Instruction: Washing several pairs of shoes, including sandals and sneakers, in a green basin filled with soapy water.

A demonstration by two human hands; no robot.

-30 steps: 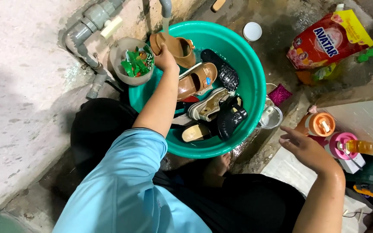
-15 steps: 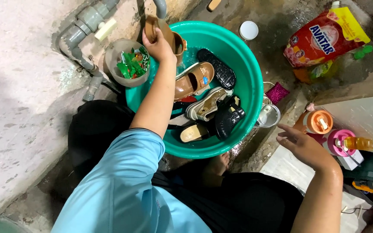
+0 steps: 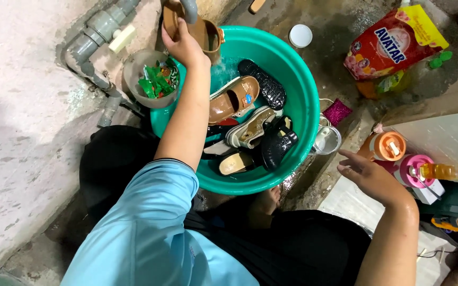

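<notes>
Taking the green basin [image 3: 298,90] as the landmark: at its far left rim, the left hand [image 3: 184,45] is gripping a brown sandal [image 3: 205,32], fingers wrapped around its near side, lifting it to the grey tap [image 3: 189,8], apparently for rinsing. Other shoes are lying inside the basin. Well right of it, the right hand [image 3: 364,172] is hovering, fingers loosely spread and empty, beside an orange-capped bottle [image 3: 385,147].

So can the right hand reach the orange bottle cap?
Probably yes: the right hand is empty, open, hovering just beside the orange bottle cap, with nothing between them.
</notes>
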